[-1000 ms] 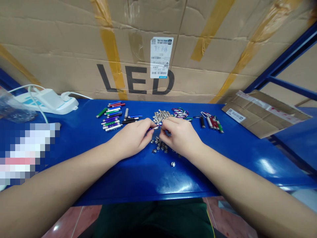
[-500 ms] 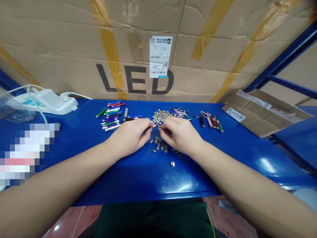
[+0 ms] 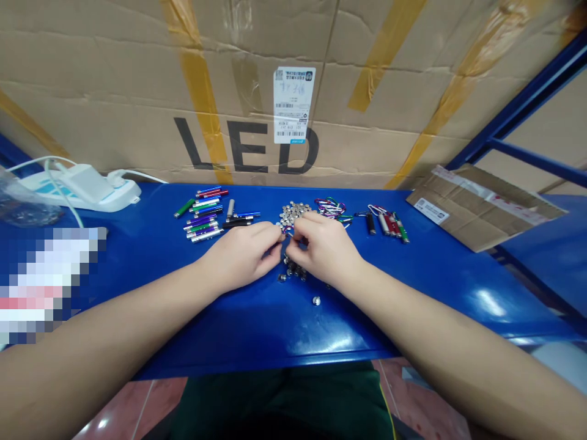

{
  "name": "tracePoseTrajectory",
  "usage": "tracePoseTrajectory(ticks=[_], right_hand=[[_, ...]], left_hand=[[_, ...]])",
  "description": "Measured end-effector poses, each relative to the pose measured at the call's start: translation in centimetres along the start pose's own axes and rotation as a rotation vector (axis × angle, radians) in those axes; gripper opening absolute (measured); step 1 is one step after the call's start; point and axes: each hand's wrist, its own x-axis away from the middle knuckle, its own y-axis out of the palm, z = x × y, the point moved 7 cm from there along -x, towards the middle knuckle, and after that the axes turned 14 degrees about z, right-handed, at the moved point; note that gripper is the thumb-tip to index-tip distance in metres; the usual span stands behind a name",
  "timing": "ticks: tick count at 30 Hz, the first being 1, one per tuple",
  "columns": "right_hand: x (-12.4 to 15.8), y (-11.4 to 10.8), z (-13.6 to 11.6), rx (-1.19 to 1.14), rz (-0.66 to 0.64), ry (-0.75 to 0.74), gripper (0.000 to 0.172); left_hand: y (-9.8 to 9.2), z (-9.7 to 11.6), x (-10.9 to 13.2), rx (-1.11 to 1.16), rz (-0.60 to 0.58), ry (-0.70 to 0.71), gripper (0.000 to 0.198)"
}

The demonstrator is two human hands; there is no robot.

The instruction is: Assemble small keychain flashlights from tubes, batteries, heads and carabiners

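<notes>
Small silver metal piece (image 3: pixel 287 230) between the fingertips of the left hand (image 3: pixel 241 260) and right hand (image 3: pixel 323 249), both closed in a pinch on it. Just beyond the hands, a heap of silver button cells (image 3: pixel 293 215); just below them, loose silver pieces (image 3: pixel 291 272); past the left hand, coloured metal penlights (image 3: pixel 204 214); past the right hand, coloured carabiners (image 3: pixel 330 208); all on a blue table (image 3: pixel 275 330).

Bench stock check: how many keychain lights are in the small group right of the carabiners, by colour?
black light: 1
silver light: 1
red lights: 2 (they lie close together, so this is my best reading)
green light: 1
total: 5
</notes>
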Motion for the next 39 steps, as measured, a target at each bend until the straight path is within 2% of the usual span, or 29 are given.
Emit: tracePoseTrajectory(ticks=[4,7,10,13,15,18,22,26,28,32,34,36,39], right_hand=[[-0.2,-0.1,0.1,-0.05,-0.042,0.003,0.018],[-0.5,-0.9,0.9,-0.214,-0.105,0.074,0.018],[-0.3,-1.1,2.5,-0.581,-0.204,0.331,0.013],[0.3,-0.3,3.4,-0.994,-0.258,0.583,0.018],[0.6,0.3,3.3,-1.118,-0.268,0.641,0.021],[0.8,0.9,2.8,-1.059,-0.25,0.573,0.021],[0.5,0.3,2.4,-0.899,-0.193,0.439,0.02],[0.4,-0.4,2.6,-0.892,-0.246,0.448,0.019],[0.4,-0.6,2.8,-0.866,-0.258,0.435,0.019],[0.0,-1.6,3.0,-0.658,-0.174,0.266,0.014],[-0.2,-2.1,2.8,-0.515,-0.154,0.182,0.008],[-0.2,-2.1,2.9,-0.449,-0.215,0.177,0.005],[-0.3,-2.5,3.7,-0.529,-0.296,0.297,0.01]], left_hand=[[-0.2,-0.3,0.0,-0.004,0.023,-0.031,0.015],[-0.7,-1.4,0.0,0.047,0.047,-0.142,0.014],[-0.8,-2.3,0.2,0.118,0.021,-0.246,0.025],[-0.3,-1.7,0.2,0.221,-0.047,-0.174,0.033],[-0.1,-1.1,0.2,0.295,-0.062,-0.13,0.032],[-0.3,-1.2,0.1,0.334,-0.014,-0.168,0.027],[-0.6,-1.7,0.1,0.305,0.03,-0.234,0.022],[-0.8,-1.6,0.0,0.333,0.021,-0.268,0.019],[-0.4,-1.5,0.1,0.407,-0.02,-0.302,0.02],[1.0,-2.3,0.8,0.725,-0.101,-0.559,0.028],[1.4,-2.9,1.2,0.806,-0.087,-0.678,0.03],[1.4,-3.4,1.3,0.785,-0.055,-0.725,0.028],[1.1,-3.6,1.3,0.724,-0.064,-0.697,0.026]])
